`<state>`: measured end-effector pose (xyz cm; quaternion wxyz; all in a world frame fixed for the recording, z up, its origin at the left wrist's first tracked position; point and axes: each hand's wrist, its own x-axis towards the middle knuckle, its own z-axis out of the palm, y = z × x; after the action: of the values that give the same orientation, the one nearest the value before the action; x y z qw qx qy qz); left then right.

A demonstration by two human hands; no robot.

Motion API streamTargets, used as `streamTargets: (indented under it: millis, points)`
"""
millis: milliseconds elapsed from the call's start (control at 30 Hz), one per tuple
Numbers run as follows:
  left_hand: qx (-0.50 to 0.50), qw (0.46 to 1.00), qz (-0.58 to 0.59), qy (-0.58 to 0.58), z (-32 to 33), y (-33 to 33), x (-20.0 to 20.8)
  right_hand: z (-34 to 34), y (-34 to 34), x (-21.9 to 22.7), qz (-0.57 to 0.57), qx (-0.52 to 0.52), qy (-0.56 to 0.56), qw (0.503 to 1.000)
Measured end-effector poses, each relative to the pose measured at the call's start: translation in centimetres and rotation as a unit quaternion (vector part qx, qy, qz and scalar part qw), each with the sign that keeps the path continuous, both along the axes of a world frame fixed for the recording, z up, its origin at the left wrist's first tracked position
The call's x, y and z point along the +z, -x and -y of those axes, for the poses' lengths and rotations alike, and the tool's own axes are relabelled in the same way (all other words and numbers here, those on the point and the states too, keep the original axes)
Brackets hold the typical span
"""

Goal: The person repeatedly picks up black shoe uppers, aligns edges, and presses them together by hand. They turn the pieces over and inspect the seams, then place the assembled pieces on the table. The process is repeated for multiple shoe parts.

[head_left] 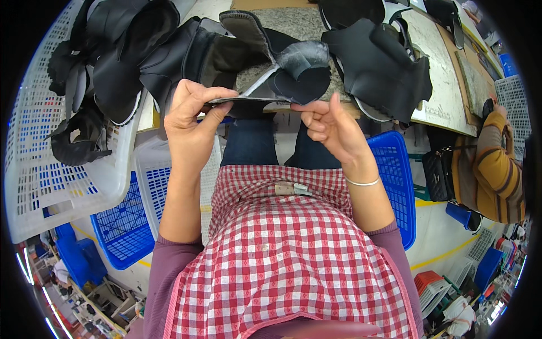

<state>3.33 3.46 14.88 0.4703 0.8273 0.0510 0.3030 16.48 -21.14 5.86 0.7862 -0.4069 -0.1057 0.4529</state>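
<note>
A black leather boot upper (pixel 302 85) stands partly opened out at the bench edge in front of me, its greyish lining and a pale seam strip showing. My left hand (pixel 191 116) is closed on its near left edge, thumb below and fingers on top. At the near right edge, the index fingertip of my right hand (pixel 341 135) touches the upper. That hand's thumb points up, apart from the other fingers, which are loosely curled and hold nothing. Another black upper (pixel 378 62) lies on the bench to the right.
Several black uppers (pixel 118 73) pile up at the left, over a white plastic basket (pixel 34 186). Blue crates (pixel 121 231) stand below on both sides of me. The speckled work board (pixel 254 79) lies on the bench. At the far right a person in a striped sleeve (pixel 497 152) works.
</note>
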Motion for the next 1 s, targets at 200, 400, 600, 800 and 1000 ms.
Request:
streamTargets:
  millis: [200, 400, 600, 800, 1000]
  points:
    - [0.071, 0.988, -0.021, -0.132, 0.7, 1.2, 1.3, -1.6, -0.8, 1.2, -0.195, -0.063, -0.057, 0.977]
    - [0.036, 0.983, 0.012, -0.179, 2.1, 0.6, 2.5, -2.5, -2.6, 7.6, 0.068, -0.127, -0.227, 0.963]
    - [0.024, 0.974, 0.018, -0.223, 2.4, 0.2, 1.9, -4.4, -1.9, 8.9, 0.819, -0.020, 0.188, 0.542]
    - [0.020, 0.967, 0.027, -0.253, 2.1, 1.5, -1.5, -3.9, 0.0, 4.6, 0.867, -0.211, 0.164, 0.420]
    - [-0.040, 0.951, 0.078, -0.297, 0.2, 2.9, -3.5, -3.9, 0.7, 3.8, 0.881, -0.216, 0.123, 0.403]
